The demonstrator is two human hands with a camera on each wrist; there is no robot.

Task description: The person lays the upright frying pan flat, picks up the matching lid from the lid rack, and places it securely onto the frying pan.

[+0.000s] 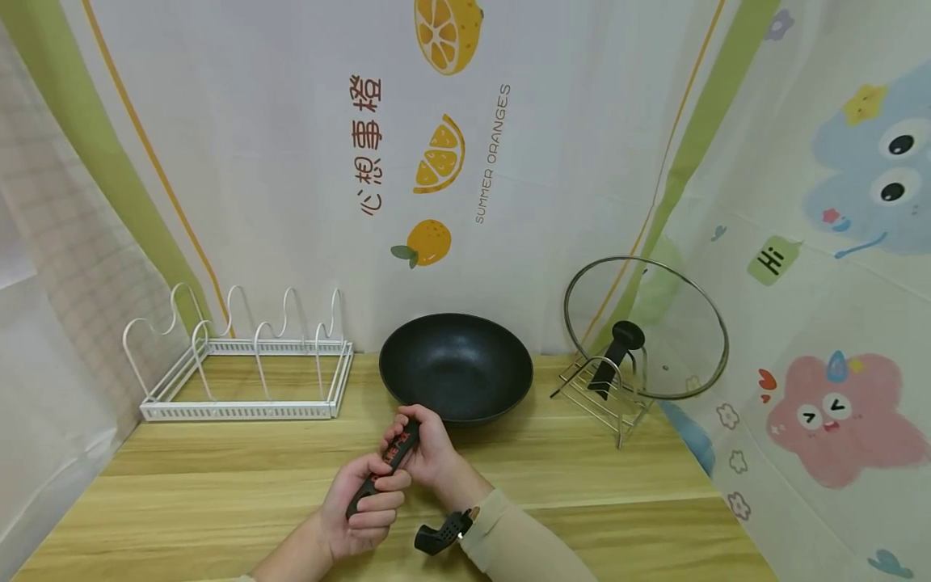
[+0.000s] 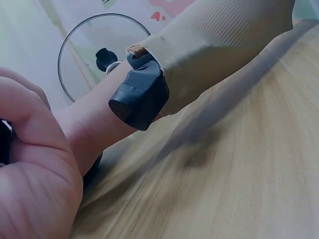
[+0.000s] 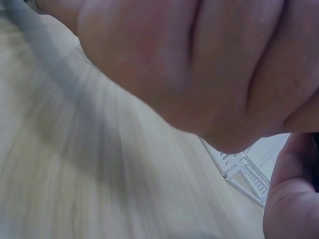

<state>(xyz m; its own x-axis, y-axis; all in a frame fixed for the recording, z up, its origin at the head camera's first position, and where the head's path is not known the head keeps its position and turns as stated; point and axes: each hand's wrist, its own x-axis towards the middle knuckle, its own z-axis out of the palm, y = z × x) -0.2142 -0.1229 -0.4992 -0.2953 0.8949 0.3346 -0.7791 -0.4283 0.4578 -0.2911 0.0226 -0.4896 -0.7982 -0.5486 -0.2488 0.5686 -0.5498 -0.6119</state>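
Note:
A black wok (image 1: 454, 364) sits near the back of the wooden table, its open side tilted toward me. Its dark handle (image 1: 400, 444), marked in red, points toward me and down to the left. My left hand (image 1: 364, 505) grips the lower end of the handle with curled fingers. Farther up, close to the wok's rim, my right hand (image 1: 432, 453) holds the same handle. The left wrist view shows the left hand (image 2: 32, 184) beside the right forearm. In the right wrist view the right hand's curled fingers (image 3: 199, 74) fill the top, with the left hand (image 3: 291, 206) below.
At the back left stands a white rack (image 1: 240, 411) with tall curved dividers. A glass lid (image 1: 676, 347) with a black knob leans in a small wire stand (image 1: 618, 428) right of the wok. Printed curtains (image 1: 291, 162) hang behind and beside the wooden table (image 1: 218, 493).

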